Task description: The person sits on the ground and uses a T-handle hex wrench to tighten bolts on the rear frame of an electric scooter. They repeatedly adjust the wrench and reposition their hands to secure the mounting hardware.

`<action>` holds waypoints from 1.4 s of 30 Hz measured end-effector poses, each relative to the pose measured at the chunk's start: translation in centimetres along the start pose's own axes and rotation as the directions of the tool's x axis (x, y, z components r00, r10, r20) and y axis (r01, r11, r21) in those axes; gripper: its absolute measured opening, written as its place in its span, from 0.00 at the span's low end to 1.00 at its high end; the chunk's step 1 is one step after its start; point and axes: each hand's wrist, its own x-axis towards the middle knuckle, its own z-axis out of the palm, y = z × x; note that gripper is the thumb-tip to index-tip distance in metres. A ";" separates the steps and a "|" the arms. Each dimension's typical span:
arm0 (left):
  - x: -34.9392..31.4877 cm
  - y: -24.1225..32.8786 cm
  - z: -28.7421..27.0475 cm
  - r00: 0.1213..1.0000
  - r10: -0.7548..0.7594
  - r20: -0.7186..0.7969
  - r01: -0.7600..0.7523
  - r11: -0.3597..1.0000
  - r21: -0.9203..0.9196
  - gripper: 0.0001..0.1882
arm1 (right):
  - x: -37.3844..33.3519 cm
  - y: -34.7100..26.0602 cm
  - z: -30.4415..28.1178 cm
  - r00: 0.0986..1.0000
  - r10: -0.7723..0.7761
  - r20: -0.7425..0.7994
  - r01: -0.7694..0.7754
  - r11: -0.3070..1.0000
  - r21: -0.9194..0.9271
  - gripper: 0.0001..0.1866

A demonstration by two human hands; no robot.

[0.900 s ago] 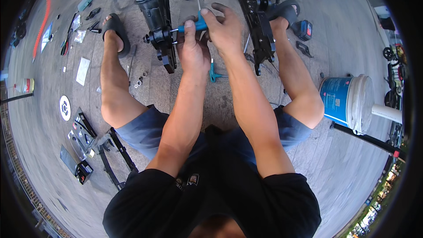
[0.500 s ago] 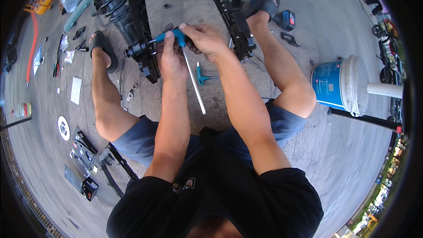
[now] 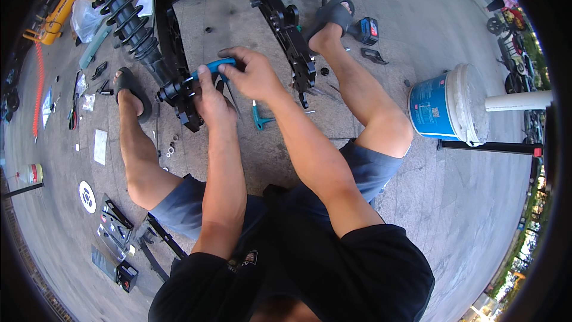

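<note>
A T-handle hex key with a blue handle (image 3: 221, 64) is held between my two hands, beside the lower end of a black metal suspension arm (image 3: 189, 118). My left hand (image 3: 214, 106) is closed around it from below, its thumb up against the handle. My right hand (image 3: 253, 76) grips the other end of the handle with thumb and fingers. The handle's left end lies close to the arm's joint; whether its tip sits in a bolt I cannot tell. Most of the long shaft is hidden or foreshortened. A second blue T-handle hex key (image 3: 260, 120) lies on the ground just beyond my forearms.
A black coil spring shock (image 3: 128, 27) rises at the left, and another black arm (image 3: 292, 45) hangs right of my hands. A blue-and-white bucket (image 3: 438, 107) stands by my right knee. Several small rings (image 3: 171, 150), a battery tool (image 3: 364, 31) and loose parts lie around.
The hex key has turned, so its long shaft no longer points toward me. Both hands have moved with it to the joint of the left arm. The whole view has shifted slightly.
</note>
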 end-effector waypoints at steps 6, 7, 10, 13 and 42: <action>-0.3 0.4 -0.7 0.901 -0.055 0.430 0.180 0.950 -0.255 0.12 | -0.2 0.2 0.3 0.967 0.183 0.179 -0.254 0.770 0.585 0.18; -0.4 0.1 -0.5 0.940 -0.037 0.340 0.119 0.967 -0.225 0.12 | -0.6 0.2 0.6 0.994 0.090 0.062 -0.107 0.916 0.387 0.18; -0.6 -0.4 -0.1 0.975 -0.002 0.221 0.043 0.983 -0.180 0.11 | -0.7 0.2 0.9 0.998 -0.038 -0.057 0.047 0.987 0.155 0.22; -0.3 -0.3 0.1 0.980 -0.004 0.197 0.035 0.987 -0.154 0.12 | -0.6 0.1 0.9 0.992 -0.091 -0.088 0.104 0.980 0.168 0.22; 0.0 0.9 -1.1 0.981 -0.189 0.049 0.187 0.981 0.051 0.12 | -1.0 1.6 -0.6 0.952 -0.307 0.006 0.306 0.945 -0.117 0.22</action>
